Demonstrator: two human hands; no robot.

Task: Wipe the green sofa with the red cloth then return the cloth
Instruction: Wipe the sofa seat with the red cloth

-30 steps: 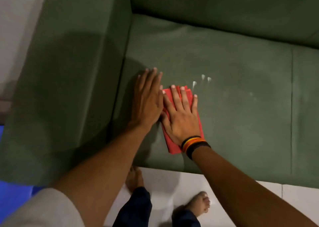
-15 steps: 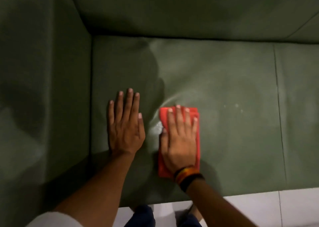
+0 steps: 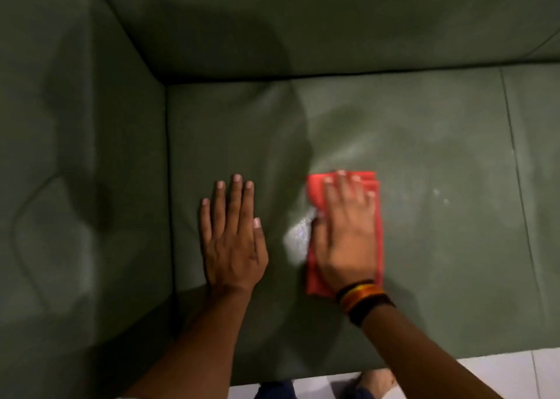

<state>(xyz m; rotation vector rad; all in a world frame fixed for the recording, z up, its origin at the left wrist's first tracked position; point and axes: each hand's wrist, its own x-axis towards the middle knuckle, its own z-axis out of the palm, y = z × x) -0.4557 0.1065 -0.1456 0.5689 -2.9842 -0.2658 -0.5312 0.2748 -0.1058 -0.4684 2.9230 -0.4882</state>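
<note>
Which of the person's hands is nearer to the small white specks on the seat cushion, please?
Right. The right hand, flat on the red cloth, lies just left of the white specks; the left hand rests farther left, toward the armrest.

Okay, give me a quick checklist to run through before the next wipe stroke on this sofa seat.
1. Right hand flat on the red cloth: ok.
2. Cloth folded and lying flat on the seat cushion: ok.
3. Left hand braced on the seat, apart from the cloth: ok.
4. Pale specks right of the cloth not yet wiped: not ok.
5. Shiny patch left of the cloth, damp or only glare: cannot tell.
6. Place to return the cloth in view: not ok.
</note>
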